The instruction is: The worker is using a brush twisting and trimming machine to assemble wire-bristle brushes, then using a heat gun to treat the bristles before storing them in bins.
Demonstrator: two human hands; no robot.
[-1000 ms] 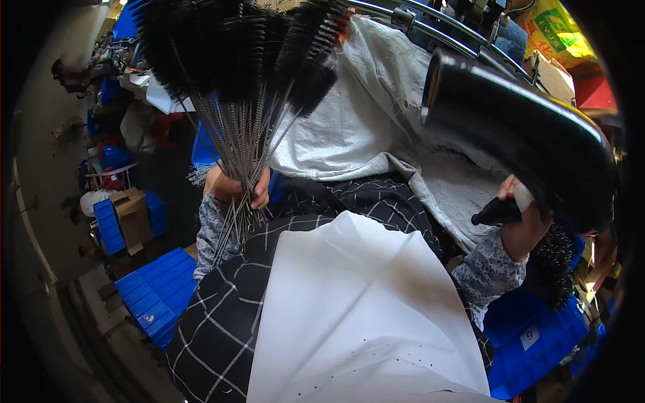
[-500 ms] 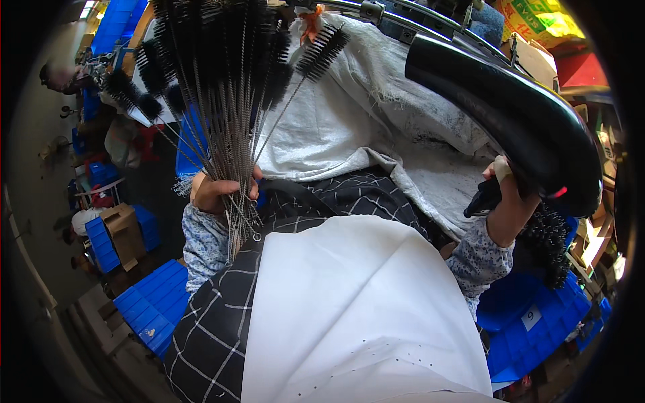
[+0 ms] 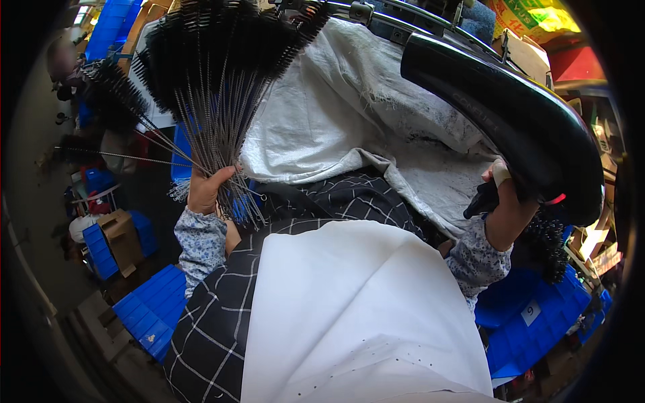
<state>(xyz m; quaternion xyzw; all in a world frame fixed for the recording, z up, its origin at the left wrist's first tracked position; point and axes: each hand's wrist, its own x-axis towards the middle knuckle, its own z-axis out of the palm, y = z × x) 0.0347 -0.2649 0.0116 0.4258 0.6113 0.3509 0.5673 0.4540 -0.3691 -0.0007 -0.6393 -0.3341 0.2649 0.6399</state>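
At the left, my left hand [image 3: 205, 192] is closed around the twisted-wire stems of a thick bundle of black bristle brushes [image 3: 208, 67]. The bristle heads fan upward, and the looped wire ends stick out below my thumb. A few brushes splay out to the left, one nearly level. On the right, my right hand [image 3: 508, 209] is closed beside a dark object [image 3: 481, 199], which I cannot make out. A wrap covers one of its fingers. Above this hand curves a glossy black housing [image 3: 510, 114], which hides part of it.
A white woven sheet [image 3: 322, 114] hangs ahead of my lap, and white cloth [image 3: 363, 295] covers my front. Blue bins stand at the left [image 3: 151, 309] and right [image 3: 537, 329]; black bristles [image 3: 547, 245] show above the right bin. A metal rail [image 3: 376, 17] runs along the top.
The brush bundle has spread wider and its left brushes have swung outward and down. My left hand has shifted slightly left and turned. My right hand has hardly moved.
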